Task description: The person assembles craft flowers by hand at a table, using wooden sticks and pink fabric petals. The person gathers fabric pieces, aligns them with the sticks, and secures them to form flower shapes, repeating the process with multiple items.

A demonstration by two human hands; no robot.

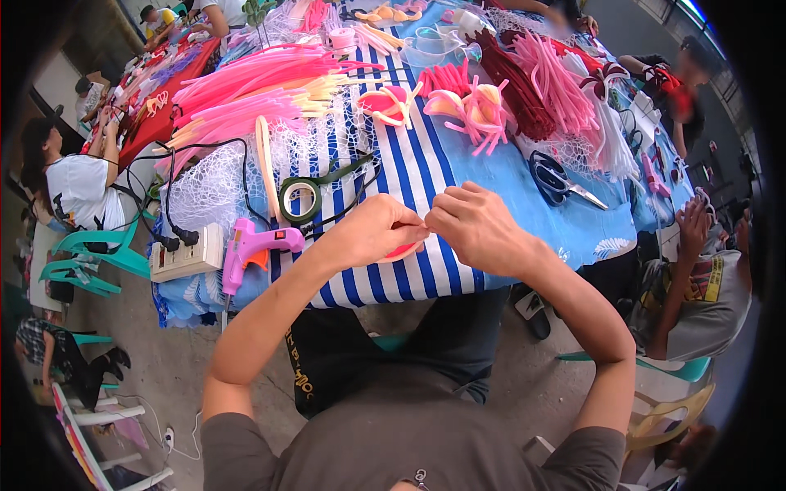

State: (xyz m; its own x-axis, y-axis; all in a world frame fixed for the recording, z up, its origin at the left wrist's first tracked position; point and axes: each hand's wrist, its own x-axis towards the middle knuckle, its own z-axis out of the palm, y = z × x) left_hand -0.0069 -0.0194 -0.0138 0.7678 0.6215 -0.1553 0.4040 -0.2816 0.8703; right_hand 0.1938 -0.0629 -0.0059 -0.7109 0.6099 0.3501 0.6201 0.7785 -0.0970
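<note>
My left hand (pixel 378 227) and my right hand (pixel 479 227) meet at the fingertips over the table's near edge. Between the left fingers is a pink and peach pipe-cleaner petal (pixel 401 252), partly covered by the hand. The right fingers are curled in a pinch against the left ones; what they grip is hidden. Farther up the cloth lie a pink and peach looped petal (pixel 385 105) and a pair of similar petals (pixel 485 105) with pink stems. Left of my hands are a roll of green tape (pixel 300 200) and a pink-purple glue gun (pixel 246 255).
A power strip (pixel 188 255) with black cords sits at the left corner. Blue-handled scissors (pixel 565 182) lie to the right. Bundles of pink pipe cleaners (pixel 246 94) and dark red ones (pixel 517 94) cover the striped cloth (pixel 426 282). Other people sit on both sides.
</note>
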